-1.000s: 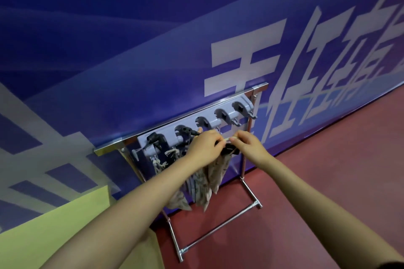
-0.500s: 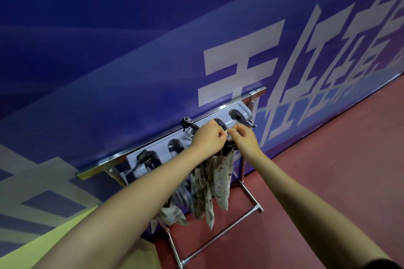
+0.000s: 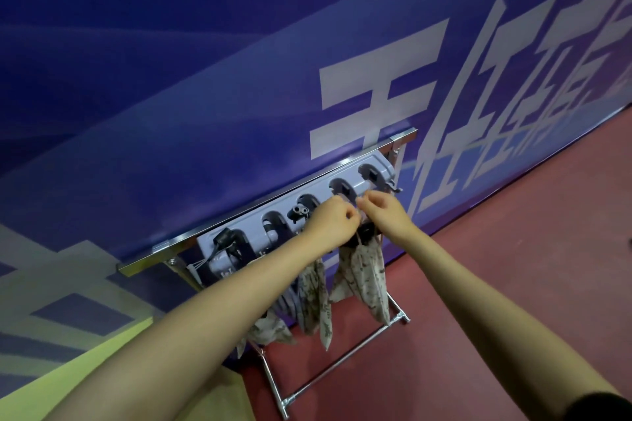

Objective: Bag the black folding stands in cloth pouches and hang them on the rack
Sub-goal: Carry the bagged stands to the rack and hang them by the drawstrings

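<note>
A chrome rack stands on the red floor against a blue banner with large white characters; across the rack's top runs a grey hook bar with a row of dark hooks; both arms reach in to the bar from below, and the two hands meet just in front of it, toward its right end. The left hand is curled tight, thumb and fingers pinched together on something thin at the top of a pouch, most likely its cord, though the cord itself is too fine to make out; the right hand sits just beside it, fingertips likewise pinched in at the same spot, with a dark piece showing right under both hands at the pouch's mouth. That camouflage-print pouch hangs straight down from the hands, below the bar and in front of the rack's right leg; whether its loop is on a hook I cannot tell. Left of it, under the bar's middle, a second pouch hangs down, and a third shows lower still, partly hidden behind the left forearm. On the bar itself, a small black fitting sticks up just left of the left hand; another dark hook sits at the bar's left end. A yellow-green surface lies by the rack's left foot.
</note>
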Demonstrator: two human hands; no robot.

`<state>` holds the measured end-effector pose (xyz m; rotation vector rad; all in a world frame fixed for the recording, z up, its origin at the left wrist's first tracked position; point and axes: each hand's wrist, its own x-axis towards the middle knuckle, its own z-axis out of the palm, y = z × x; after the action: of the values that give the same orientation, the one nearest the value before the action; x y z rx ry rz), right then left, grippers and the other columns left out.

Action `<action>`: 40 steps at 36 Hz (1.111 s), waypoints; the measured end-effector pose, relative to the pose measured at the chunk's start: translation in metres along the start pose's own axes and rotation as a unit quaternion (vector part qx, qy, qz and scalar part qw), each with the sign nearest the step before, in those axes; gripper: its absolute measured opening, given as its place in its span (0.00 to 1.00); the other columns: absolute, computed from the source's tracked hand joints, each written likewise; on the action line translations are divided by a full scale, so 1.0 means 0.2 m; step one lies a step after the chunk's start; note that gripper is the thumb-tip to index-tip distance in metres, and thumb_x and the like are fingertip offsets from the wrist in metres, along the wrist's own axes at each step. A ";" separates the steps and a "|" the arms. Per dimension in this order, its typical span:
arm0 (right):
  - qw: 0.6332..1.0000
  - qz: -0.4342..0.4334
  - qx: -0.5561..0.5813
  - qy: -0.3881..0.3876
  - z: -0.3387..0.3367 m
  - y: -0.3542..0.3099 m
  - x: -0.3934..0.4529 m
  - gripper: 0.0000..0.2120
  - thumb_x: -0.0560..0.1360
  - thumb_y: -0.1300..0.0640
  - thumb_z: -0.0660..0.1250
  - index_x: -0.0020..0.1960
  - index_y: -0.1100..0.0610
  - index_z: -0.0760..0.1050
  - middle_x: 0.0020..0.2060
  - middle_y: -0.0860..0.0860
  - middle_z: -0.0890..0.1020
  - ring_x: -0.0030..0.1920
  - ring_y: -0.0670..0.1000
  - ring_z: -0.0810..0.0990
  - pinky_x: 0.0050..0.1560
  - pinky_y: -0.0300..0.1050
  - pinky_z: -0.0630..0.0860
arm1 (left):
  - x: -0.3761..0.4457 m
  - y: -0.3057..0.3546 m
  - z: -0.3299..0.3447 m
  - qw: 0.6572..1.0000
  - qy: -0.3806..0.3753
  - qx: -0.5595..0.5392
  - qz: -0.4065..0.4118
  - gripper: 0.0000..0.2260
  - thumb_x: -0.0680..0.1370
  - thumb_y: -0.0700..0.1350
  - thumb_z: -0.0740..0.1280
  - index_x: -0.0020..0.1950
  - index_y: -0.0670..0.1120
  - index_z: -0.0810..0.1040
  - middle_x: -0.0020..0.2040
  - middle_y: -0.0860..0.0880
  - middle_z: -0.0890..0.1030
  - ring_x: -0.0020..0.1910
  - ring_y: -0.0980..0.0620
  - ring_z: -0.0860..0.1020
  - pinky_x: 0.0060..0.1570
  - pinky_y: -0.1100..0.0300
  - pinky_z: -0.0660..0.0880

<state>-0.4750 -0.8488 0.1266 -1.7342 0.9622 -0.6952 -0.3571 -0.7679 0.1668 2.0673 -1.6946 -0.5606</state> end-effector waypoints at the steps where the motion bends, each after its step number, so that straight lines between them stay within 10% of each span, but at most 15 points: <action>1: 1.000 0.004 -0.018 -0.003 0.01 0.02 0.00 0.21 0.79 0.60 0.63 0.30 0.52 0.62 0.25 0.44 0.65 0.27 0.40 0.63 0.33 0.41 0.60 | 0.01 -0.02 0.03 1.000 -0.011 0.009 -0.002 0.17 0.78 0.42 0.61 0.29 0.41 0.69 0.36 0.44 0.69 0.39 0.43 0.74 0.37 0.52 0.66; 9: 0.998 0.045 -0.031 0.020 0.09 0.19 0.02 0.17 0.78 0.53 0.64 0.37 0.64 0.70 0.34 0.64 0.76 0.37 0.51 0.72 0.42 0.52 0.71 | 0.06 -0.14 0.17 1.000 0.014 0.027 -0.006 0.18 0.81 0.48 0.60 0.31 0.45 0.71 0.49 0.46 0.70 0.47 0.48 0.74 0.50 0.51 0.74; 23: 0.999 0.020 0.027 0.017 0.19 0.17 0.07 0.15 0.79 0.57 0.65 0.35 0.59 0.69 0.30 0.54 0.70 0.32 0.46 0.68 0.35 0.39 0.67 | 0.04 -0.21 0.17 0.987 0.141 0.033 -0.069 0.11 0.76 0.46 0.64 0.38 0.41 0.78 0.48 0.47 0.70 0.57 0.47 0.68 0.48 0.53 0.74; 32: 0.996 0.089 -0.012 -0.008 0.22 0.30 0.12 0.20 0.80 0.56 0.63 0.32 0.55 0.61 0.28 0.51 0.64 0.30 0.47 0.63 0.33 0.43 0.62 | 0.04 -0.23 0.19 0.984 -0.088 0.140 -0.068 0.14 0.79 0.42 0.60 0.61 0.38 0.74 0.60 0.40 0.68 0.59 0.39 0.71 0.53 0.49 0.72; 40: 0.994 0.109 -0.010 -0.004 0.23 0.29 0.09 0.16 0.80 0.57 0.62 0.34 0.55 0.67 0.30 0.51 0.71 0.34 0.48 0.70 0.39 0.45 0.67 | -0.08 -0.26 0.19 0.996 -0.007 0.081 0.024 0.15 0.80 0.40 0.58 0.64 0.39 0.76 0.62 0.44 0.73 0.60 0.45 0.72 0.60 0.53 0.71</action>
<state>-0.4449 -0.8527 0.0565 -1.6179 1.1362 -0.5393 -0.3377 -0.7458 0.1077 2.1299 -1.8477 -0.4370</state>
